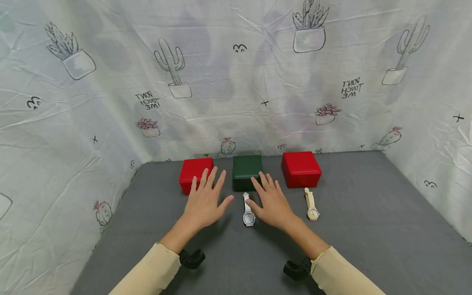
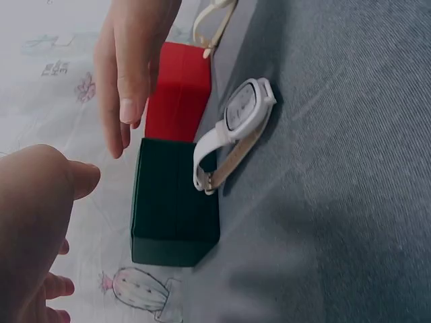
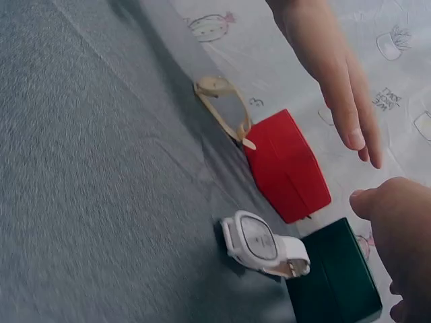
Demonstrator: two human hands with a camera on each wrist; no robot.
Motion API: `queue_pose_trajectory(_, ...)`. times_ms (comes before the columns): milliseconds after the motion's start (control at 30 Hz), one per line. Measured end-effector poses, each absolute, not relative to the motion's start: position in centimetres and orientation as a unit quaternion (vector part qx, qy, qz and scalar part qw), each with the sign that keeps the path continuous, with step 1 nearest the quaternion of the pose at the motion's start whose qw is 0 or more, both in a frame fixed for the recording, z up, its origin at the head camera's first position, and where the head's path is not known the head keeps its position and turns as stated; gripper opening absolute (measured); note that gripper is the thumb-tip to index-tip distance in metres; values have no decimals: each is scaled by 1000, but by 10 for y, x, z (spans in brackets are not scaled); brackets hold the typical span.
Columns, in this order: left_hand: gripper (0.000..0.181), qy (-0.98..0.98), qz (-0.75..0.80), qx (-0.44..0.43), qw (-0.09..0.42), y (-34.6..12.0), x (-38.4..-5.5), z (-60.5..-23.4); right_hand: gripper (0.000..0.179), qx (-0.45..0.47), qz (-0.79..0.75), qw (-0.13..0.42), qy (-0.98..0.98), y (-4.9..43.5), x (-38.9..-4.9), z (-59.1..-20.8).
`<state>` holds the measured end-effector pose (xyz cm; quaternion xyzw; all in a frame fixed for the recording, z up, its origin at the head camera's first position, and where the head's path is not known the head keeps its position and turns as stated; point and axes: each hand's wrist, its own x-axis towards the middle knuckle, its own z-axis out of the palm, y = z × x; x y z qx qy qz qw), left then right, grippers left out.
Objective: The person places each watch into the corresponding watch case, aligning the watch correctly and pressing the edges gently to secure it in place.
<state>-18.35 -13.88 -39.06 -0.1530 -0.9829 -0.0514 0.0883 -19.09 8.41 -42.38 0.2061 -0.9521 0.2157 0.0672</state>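
Observation:
My left hand (image 1: 204,205) is held over the grey table with its fingers spread, and its fingertips overlap the left red box (image 1: 195,166) in the head view. Fingers also apart, my right hand (image 1: 273,205) reaches toward the green box (image 1: 247,166) and overlaps its front right corner. Neither hand holds anything. A white wristwatch (image 1: 249,218) lies between them, its strap pointing at the green box; in the left wrist view the strap of this white watch (image 2: 247,111) stands up in a loop. The right thumb is close beside that strap.
To the right stands another red box (image 1: 301,170), with a cream wristwatch (image 1: 312,214) in front of it. A patterned cloth (image 1: 221,82) hangs behind and at both sides of the grey tabletop (image 1: 368,229). Black wrist cameras sit under both forearms.

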Motion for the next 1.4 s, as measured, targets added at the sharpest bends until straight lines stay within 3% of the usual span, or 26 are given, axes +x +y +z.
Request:
queue_pose_trajectory(400,80,-985,-56,-132,95,-157,-183,-392,71,226,242,65,-941,59,-188,-421)
queue_pose_trajectory(733,79,-979,-64,-137,140,-173,-183,-396,71,215,290,38,-932,42,-185,-420)
queue_pose_trajectory(900,80,-980,-68,-129,135,-178,-182,-395,71,233,280,47,-930,34,-188,-421)
queue_pose_trajectory(1400,78,-983,-63,-119,125,-186,-181,-401,67,261,331,5,-907,20,-189,-422)
